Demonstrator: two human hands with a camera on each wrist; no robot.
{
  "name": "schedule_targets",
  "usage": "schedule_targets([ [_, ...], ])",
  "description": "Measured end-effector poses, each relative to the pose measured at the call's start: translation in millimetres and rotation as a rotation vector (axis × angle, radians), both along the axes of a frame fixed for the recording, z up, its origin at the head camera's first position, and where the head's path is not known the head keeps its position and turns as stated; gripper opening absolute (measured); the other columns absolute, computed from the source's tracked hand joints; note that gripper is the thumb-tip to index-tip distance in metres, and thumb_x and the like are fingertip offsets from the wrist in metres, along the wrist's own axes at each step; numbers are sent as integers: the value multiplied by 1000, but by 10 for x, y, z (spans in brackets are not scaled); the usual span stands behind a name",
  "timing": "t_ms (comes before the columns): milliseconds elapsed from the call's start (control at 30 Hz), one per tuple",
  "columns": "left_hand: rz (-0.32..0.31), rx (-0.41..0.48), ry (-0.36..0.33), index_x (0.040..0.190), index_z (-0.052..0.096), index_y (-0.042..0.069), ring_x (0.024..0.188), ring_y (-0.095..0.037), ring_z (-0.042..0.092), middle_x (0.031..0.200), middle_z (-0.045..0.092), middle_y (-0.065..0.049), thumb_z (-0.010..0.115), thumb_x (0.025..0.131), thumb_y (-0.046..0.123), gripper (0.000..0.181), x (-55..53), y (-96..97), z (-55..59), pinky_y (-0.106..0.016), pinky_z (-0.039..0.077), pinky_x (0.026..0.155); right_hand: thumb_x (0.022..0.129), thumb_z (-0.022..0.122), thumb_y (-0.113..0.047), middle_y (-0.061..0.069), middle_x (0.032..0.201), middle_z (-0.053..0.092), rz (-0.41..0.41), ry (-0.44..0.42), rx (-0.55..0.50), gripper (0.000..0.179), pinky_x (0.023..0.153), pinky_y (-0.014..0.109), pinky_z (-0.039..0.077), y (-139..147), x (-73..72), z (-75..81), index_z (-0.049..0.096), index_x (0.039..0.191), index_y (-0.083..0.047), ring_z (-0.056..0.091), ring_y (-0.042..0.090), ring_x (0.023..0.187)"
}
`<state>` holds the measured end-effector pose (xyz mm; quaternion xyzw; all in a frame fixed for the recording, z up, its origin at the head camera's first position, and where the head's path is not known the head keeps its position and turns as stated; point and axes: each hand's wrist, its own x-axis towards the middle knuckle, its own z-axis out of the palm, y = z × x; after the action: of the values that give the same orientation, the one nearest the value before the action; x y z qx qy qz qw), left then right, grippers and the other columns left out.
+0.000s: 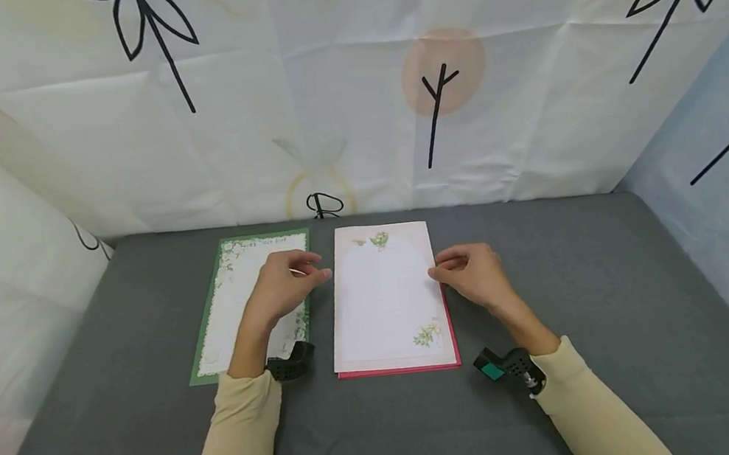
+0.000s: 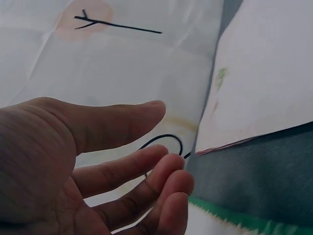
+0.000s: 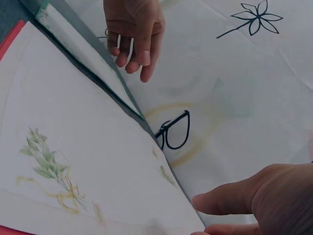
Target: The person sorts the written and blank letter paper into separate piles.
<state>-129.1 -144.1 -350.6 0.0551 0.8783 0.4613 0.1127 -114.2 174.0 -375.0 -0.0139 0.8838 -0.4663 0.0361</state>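
A pale pink-bordered sheet of stationery paper [image 1: 382, 300] with small green sprigs lies in the middle of the table, over something red-edged [image 1: 453, 337] that shows at its right and lower sides. My right hand [image 1: 472, 273] pinches its right edge, thumb on the printed face. In the right wrist view the thumb [image 3: 227, 198] overlaps that edge, while the fingers are mostly out of frame. My left hand [image 1: 284, 284] hovers above a green-bordered sheet [image 1: 222, 331], its thumb and loosely bent fingers apart with nothing between them. Its thumb tip is near the pink-bordered sheet's left edge.
A dark grey cloth [image 1: 577, 279] covers the table. White patterned fabric [image 1: 352, 110] hangs behind and along the sides. Each wrist wears a black band, the left one [image 1: 292, 361] beside the green-bordered sheet and the right one [image 1: 513, 369] above the cloth.
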Motion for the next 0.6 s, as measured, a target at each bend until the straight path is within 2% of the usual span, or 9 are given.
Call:
schedule_targets([
  [167, 13, -82, -53, 131, 64, -2, 90, -28, 63, 104, 67, -13, 72, 95, 22, 44, 12, 125, -64, -39, 51, 74, 90, 78, -23, 15, 96, 74, -37, -17, 120, 38, 71, 40, 53, 57, -25, -26, 72, 116, 4, 69, 29, 85],
  [333, 38, -146, -100, 134, 61, -3, 93, -29, 64, 108, 66, -14, 74, 94, 22, 50, 22, 198, -129, -41, 52, 76, 87, 81, -29, 12, 96, 72, -59, -63, 180, 46, 74, 41, 51, 69, -46, -65, 72, 118, 3, 66, 28, 87],
  [600, 45, -179, -89, 129, 65, -5, 89, -27, 64, 105, 68, -14, 80, 88, 18, 49, 34, 300, -220, -40, 53, 74, 82, 85, -34, 6, 85, 68, -34, -44, 203, 54, 71, 38, 48, 25, -25, -126, 69, 119, 2, 61, 23, 78],
])
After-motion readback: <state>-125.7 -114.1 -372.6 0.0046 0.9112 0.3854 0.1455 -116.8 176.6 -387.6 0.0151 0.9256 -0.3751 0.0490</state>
